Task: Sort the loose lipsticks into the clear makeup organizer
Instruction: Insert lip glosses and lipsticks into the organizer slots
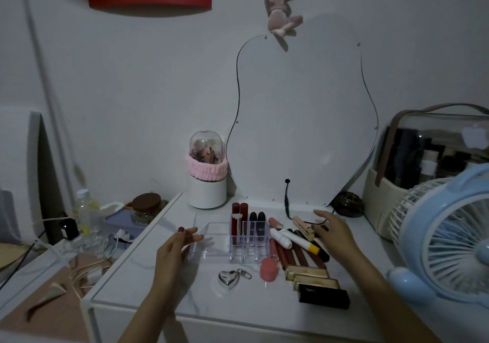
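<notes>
Reaching for the loose lipsticks beside the organizer

On the white vanity top (264,300) the clear makeup organizer (211,239) sits centre, four lipsticks already upright in its back slots (247,221). My left hand (176,244) rests on its left wall, fingers loosely spread, gripping nothing that I can make out. My right hand (334,232) is the nearer one to the loose lipsticks (296,244); it hovers open, fingers relaxed, holding nothing. The pile lies just right of the organizer, directly under and left of that hand, most tubes with their long axes running diagonally from back-left to front-right. The gold and black boxed ones (317,284) lie nearer me, crosswise. I judge the right hand should pick next.
</notes>
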